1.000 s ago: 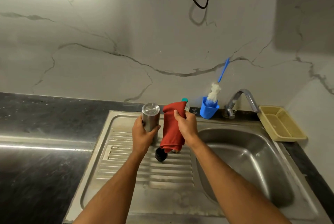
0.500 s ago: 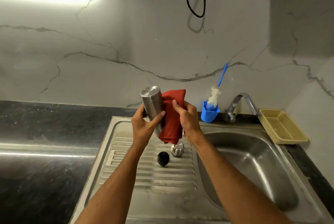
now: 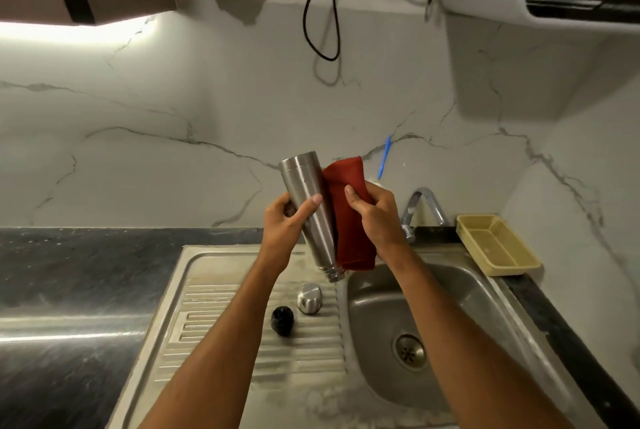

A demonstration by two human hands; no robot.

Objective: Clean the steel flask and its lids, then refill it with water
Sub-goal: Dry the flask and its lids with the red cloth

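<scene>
Two hands up over the sink [image 3: 242,255], working one flask. Landmark = sink; all places given off it.

Sink: steel, ribbed drainboard on its left part, bowl on its right.

Steel flask [image 3: 308,210]: held above the sink's back edge, inverted, mouth down and tilted toward the bowl, base up against the wall. No lid on it.

Red cloth [image 3: 349,220]: pressed to the flask's right side, hanging down almost to the mouth.

Lids: steel cap [image 3: 309,298] and black stopper [image 3: 282,320] sit on the drainboard, just beside each other, below the flask.

Step, my read: drying the flask's outside w/ cloth. To do it well I'd keep mouth down so drips fall to the sink, rotate body w/ left, stroke cloth base-to-neck, finish the threads.

Left hand [image 3: 284,224]: wrapped round flask mid-body, thumb across the front, firm hold.

Right hand [image 3: 375,217]: clasps the cloth against the flask, fingers curled over the fabric, forearm angled up from lower right.
</scene>
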